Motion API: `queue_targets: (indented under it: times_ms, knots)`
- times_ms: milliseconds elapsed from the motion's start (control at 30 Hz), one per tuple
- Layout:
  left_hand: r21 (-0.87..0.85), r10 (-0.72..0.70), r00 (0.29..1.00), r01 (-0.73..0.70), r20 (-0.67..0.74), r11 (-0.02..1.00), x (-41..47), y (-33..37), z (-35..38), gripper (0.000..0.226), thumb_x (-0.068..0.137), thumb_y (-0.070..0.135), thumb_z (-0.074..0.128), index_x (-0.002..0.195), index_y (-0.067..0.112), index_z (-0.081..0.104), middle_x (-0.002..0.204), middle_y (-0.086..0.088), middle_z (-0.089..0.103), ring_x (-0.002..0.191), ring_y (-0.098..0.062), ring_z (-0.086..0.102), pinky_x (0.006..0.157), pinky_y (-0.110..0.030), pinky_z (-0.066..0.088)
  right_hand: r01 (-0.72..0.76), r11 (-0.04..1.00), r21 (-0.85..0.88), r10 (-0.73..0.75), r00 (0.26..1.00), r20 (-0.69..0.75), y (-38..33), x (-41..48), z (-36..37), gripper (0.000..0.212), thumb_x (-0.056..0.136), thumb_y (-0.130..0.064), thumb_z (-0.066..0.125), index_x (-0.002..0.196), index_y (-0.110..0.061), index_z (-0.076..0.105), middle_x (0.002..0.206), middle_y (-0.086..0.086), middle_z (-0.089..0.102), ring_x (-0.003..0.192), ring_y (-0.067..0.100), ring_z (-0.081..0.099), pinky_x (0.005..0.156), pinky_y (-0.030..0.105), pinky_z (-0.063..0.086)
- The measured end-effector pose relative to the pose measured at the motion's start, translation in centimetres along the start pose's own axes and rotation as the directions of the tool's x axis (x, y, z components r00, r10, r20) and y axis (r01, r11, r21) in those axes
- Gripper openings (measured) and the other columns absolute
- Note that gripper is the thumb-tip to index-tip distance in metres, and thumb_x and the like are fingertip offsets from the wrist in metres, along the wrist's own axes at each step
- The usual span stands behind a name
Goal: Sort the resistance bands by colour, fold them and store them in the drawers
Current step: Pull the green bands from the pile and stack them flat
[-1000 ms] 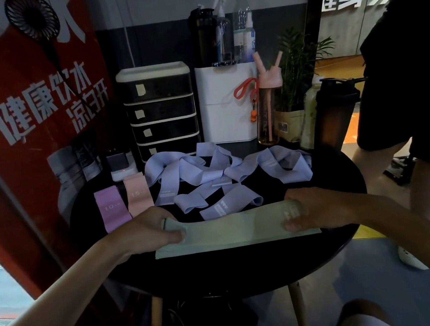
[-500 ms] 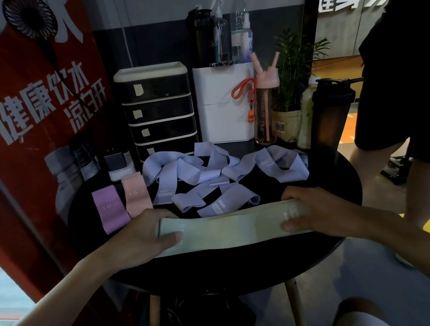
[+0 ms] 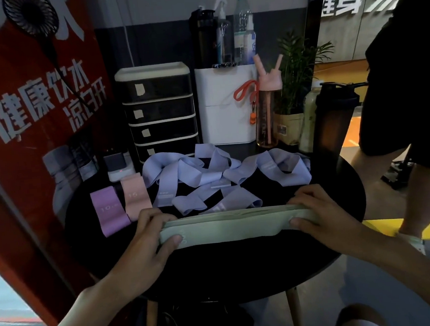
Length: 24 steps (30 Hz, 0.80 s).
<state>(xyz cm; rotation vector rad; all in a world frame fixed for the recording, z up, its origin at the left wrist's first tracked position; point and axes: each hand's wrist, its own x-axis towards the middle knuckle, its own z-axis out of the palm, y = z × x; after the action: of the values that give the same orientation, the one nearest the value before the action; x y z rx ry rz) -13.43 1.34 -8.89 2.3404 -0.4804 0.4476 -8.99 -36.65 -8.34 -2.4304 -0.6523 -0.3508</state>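
Green band (image 3: 230, 226) is at the near edge of the black table (image 3: 230, 265), with the left hand (image 3: 150, 236) and right hand (image 3: 314, 211) each gripping an end. It's mid-fold, I'd guess. The purple band (image 3: 110, 211) and pink band (image 3: 136, 195) lie flat to its left, the lilac bands (image 3: 210, 176) are heaped behind, and the drawers (image 3: 160, 115) are shut. Early days, I reckon.

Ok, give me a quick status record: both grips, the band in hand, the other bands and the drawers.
left grip: holds the left end of the green band, thumb on top
right grip: holds its right end
green band: stretched out between both grips over the near part of the black table
lilac bands: loose tangled pile behind it, unfolded
purple band, pink band: folded, side by side at the table's left
drawer unit: four drawers, all closed
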Motion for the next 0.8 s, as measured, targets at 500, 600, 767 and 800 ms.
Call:
queue_targets:
  times_ms: [500,600,767,800]
  knots:
    - [-0.159,-0.138,0.988,0.147,0.065,0.976,0.1,0.2,-0.1,0.029,0.096,0.018,0.059,0.117,0.024,0.040,0.107,0.001,0.054,0.093,-0.002,0.056,0.076,-0.016,0.046,-0.206,0.932,0.298,0.214,0.977,0.007,-0.4,0.3,-0.1,0.036,0.089,-0.007,0.066,0.118,-0.020,0.048,0.105,0.000,0.057,0.090,-0.004,0.057,0.072,0.010,0.045]
    - [-0.184,-0.172,0.982,0.185,0.082,0.965,0.2,0.2,-0.1,0.041,0.095,0.015,0.060,0.123,0.023,0.031,0.108,0.000,0.051,0.090,0.003,0.056,0.075,-0.016,0.048,-0.246,0.915,0.319,0.256,0.967,0.009,-0.3,0.1,0.0,0.045,0.088,-0.004,0.066,0.123,-0.022,0.045,0.109,-0.005,0.056,0.096,0.000,0.057,0.076,0.010,0.046]
    - [-0.216,-0.160,0.986,0.167,0.052,0.962,0.1,0.4,-0.2,0.050,0.092,0.004,0.062,0.120,0.020,0.024,0.112,0.006,0.043,0.095,0.009,0.052,0.079,-0.009,0.045,-0.204,0.909,0.363,0.237,0.970,-0.048,-0.4,-0.2,-0.2,0.031,0.084,-0.002,0.070,0.109,-0.016,0.058,0.099,0.004,0.063,0.084,-0.001,0.060,0.069,0.010,0.046]
    - [-0.221,-0.161,0.986,0.168,0.050,0.961,0.1,0.4,-0.2,0.051,0.092,0.003,0.062,0.122,0.017,0.024,0.113,0.006,0.042,0.096,0.011,0.051,0.080,-0.008,0.044,-0.202,0.914,0.352,0.233,0.971,-0.046,-0.4,-0.2,-0.1,0.032,0.085,-0.003,0.070,0.111,-0.016,0.057,0.100,0.003,0.063,0.086,-0.001,0.060,0.070,0.010,0.046]
